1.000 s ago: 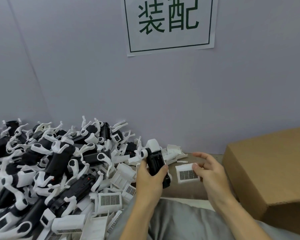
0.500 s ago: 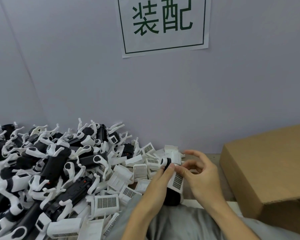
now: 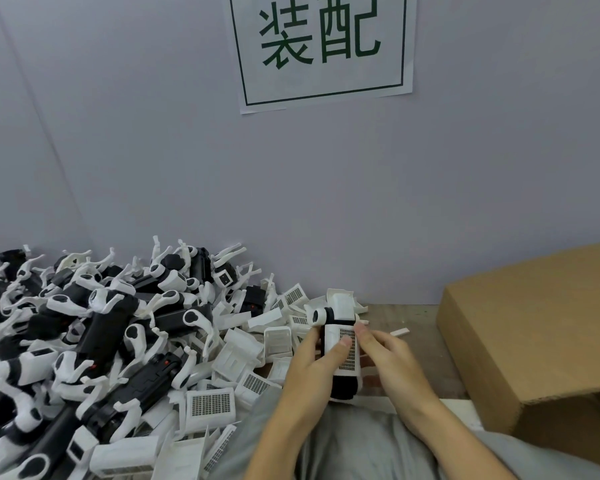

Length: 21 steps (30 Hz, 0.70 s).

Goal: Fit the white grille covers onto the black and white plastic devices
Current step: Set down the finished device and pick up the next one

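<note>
- Head view: the left hand (image 3: 312, 370) wraps around a black and white device (image 3: 340, 355) held upright just above the person's lap, its thumb (image 3: 338, 351) pressing on the white grille cover (image 3: 347, 351) that lies against the device's front face.
- The right hand (image 3: 390, 358) holds the same device from the other side, its fingers curled along the cover's right edge; how far the cover is seated cannot be told.
- The device's white rounded head points away from the person, toward the wall; its black lower end sits near the grey cloth (image 3: 354, 441) over the lap.
- A big pile of black and white devices (image 3: 94, 327) fills the left of the desk (image 3: 416, 320), reaching the wall.
- Loose grille covers (image 3: 210, 405) and other white plastic parts lie scattered between that pile and the hands.
- A small white strip (image 3: 399, 331) lies on the desk just right of the hands.
- A brown cardboard box (image 3: 537, 327) stands at the right, well apart from the pile.
- A paper sign (image 3: 323, 46) with green characters in a green frame hangs on the grey wall above.
</note>
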Each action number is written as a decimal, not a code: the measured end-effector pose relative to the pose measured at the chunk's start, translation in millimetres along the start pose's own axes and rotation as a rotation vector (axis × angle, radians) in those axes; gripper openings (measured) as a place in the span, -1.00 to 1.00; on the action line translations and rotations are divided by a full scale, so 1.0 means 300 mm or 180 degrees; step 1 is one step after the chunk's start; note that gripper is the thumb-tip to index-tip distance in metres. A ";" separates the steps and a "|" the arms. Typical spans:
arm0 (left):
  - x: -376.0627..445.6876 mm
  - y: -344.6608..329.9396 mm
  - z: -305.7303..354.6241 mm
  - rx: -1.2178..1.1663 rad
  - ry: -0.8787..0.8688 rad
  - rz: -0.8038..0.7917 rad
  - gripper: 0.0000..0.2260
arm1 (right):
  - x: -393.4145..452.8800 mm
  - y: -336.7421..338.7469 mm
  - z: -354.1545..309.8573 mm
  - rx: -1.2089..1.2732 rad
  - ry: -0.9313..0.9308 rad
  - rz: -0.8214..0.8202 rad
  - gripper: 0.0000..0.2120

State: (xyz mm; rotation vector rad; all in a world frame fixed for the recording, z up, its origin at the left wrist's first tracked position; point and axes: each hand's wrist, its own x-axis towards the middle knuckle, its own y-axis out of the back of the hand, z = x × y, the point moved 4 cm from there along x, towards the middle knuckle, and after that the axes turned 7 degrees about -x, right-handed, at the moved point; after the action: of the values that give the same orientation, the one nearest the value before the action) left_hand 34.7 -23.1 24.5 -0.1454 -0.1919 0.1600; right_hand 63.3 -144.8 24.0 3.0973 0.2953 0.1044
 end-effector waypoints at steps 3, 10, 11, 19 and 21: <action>-0.004 0.002 0.009 0.0082 -0.0176 0.0038 -0.84 | 0.000 0.001 0.004 0.0021 -0.0042 -0.0151 -0.62; 0.000 -0.019 0.010 0.0370 -0.0423 -0.0045 -0.89 | -0.002 0.008 -0.006 0.0409 0.0238 0.0000 -0.70; 0.001 -0.022 0.006 0.0394 -0.0417 -0.0040 -0.87 | 0.001 0.011 -0.003 0.0426 0.0244 0.0037 -0.68; 0.013 -0.006 -0.012 0.0597 -0.0364 0.0245 -0.82 | 0.010 -0.002 0.010 0.0409 0.0140 -0.0198 -0.69; 0.014 -0.005 -0.013 0.0530 -0.0316 0.0256 -0.82 | 0.012 -0.003 0.009 0.0437 0.0234 -0.0218 -0.70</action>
State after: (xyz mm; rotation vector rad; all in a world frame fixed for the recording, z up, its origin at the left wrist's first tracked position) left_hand 39.7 -24.4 21.8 0.0207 -0.2708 0.2626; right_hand 66.8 -143.4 21.7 3.2195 0.4280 0.2052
